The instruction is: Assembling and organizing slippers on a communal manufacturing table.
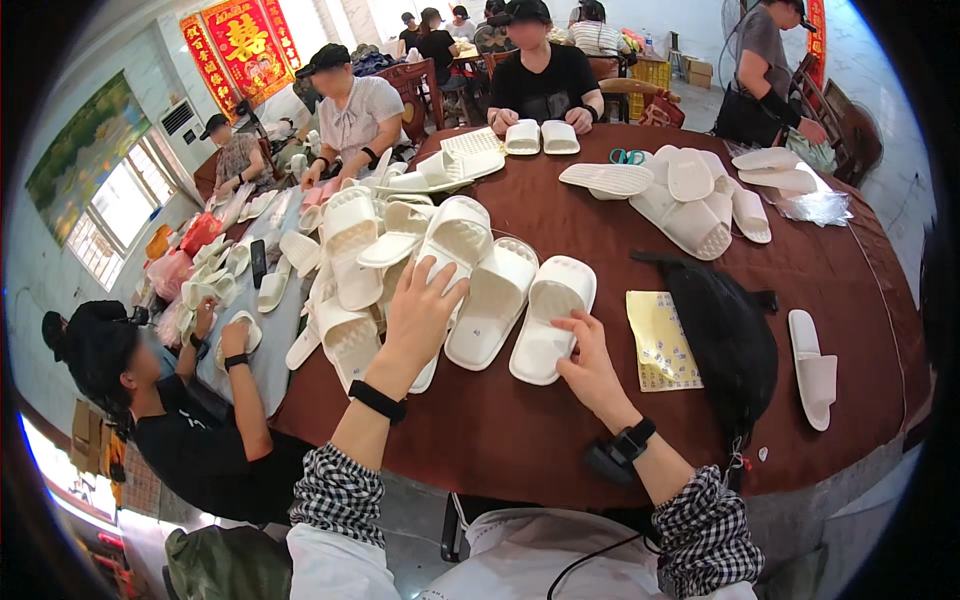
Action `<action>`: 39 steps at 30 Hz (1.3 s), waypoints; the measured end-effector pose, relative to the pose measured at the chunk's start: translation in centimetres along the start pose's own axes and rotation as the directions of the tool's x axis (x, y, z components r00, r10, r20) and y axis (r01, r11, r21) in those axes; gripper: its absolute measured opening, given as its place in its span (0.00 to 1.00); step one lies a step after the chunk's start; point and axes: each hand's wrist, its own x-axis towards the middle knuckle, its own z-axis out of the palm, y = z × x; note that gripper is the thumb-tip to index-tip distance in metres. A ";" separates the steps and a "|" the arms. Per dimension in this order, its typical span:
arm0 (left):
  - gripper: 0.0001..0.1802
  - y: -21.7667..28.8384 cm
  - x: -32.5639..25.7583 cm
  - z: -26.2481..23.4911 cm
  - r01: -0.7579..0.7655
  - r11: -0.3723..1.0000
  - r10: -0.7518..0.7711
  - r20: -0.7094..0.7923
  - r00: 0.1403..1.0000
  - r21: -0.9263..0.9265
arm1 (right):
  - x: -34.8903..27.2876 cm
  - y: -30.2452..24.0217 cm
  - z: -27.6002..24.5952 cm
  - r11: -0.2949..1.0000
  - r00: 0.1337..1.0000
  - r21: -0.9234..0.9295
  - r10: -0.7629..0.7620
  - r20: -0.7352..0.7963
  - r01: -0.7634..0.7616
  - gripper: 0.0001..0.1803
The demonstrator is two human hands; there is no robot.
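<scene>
My left hand (425, 310) lies with spread fingers over a white slipper (457, 228) at the front of a heaped pile. Part of that slipper's sole is hidden under the hand. My right hand (592, 365) touches the right edge of another white slipper (545, 335), its index finger and thumb apart on the sole. Between the two hands a third white slipper (490, 310) lies sole down, toe away from me. More white slippers (350, 235) are stacked to the left, with textured straps.
A brown-covered table (480, 450) bears everything. Right of my hands lie a yellow sheet (663, 340), a black bag (722, 345) and a lone slipper (812, 370). Another slipper heap (690, 200) and teal-handled scissors (627, 157) are farther back. Co-workers sit left and opposite; one handles slippers.
</scene>
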 end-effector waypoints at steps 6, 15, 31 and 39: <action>0.26 0.5 -1.8 1.5 0.000 0.999 0.001 0.034 0.999 -0.050 | -0.4 -1.3 -0.2 0.994 0.990 -0.113 0.013 0.137 0.003 0.30; 0.55 2.2 -5.7 -0.8 0.343 0.937 -0.334 0.111 0.936 -0.071 | -0.3 -2.4 -1.3 0.987 0.965 -0.161 0.031 0.260 0.011 0.28; 0.48 -4.1 -10.9 1.2 0.661 0.747 -0.636 0.368 0.678 0.075 | -0.1 -3.9 -1.3 0.982 0.933 -0.140 0.166 0.319 -0.127 0.21; 0.66 -5.7 -6.2 0.4 0.607 0.795 -0.582 0.285 0.761 0.004 | -0.2 -3.4 -1.6 0.986 0.945 -0.163 0.083 0.316 -0.032 0.21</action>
